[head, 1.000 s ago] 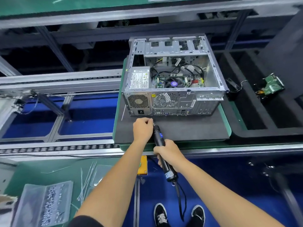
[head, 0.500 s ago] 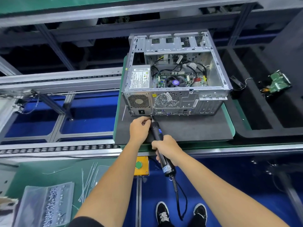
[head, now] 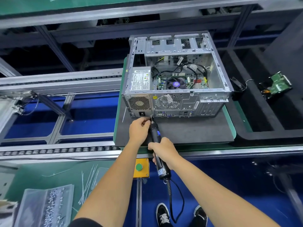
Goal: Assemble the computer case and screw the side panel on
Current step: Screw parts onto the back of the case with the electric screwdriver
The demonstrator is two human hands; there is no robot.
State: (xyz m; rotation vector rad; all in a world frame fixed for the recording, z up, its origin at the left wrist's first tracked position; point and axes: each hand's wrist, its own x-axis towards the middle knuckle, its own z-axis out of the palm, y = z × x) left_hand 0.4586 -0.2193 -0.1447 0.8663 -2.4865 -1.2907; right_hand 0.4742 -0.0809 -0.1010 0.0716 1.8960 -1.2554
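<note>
Far left, low on the green desk (head: 32,169): a clear bag of screws (head: 47,205), loose white cable ties (head: 86,182) just to its right. Beyond these ran a roller conveyor (head: 57,149) across the frame, blue floor visible through its rails. A yellow button box (head: 141,167) with a green button sat under the conveyor edge, between the two forearms. Left hand (head: 139,129) reached forward, wrist straight, fingers curled and its grip pinched at the tip of the electric screwdriver (head: 156,141); whether a screw sat in the pinch could not be told. The tip met the lower rear face of the computer case (head: 177,89), just below the power supply (head: 140,80) socket. Right hand (head: 164,152) sat nearer the body, its grip wrapped round the screwdriver's black barrel, forearm angled in from the lower right; the tool slanted up and left, its cable (head: 178,202) hanging toward the shoes. The case lay on its side on a dark foam mat (head: 188,130), open side up, with the motherboard (head: 188,81), fan and black wiring exposed. Right of the case, black foam trays (head: 255,120) held a green circuit board (head: 278,85).
</note>
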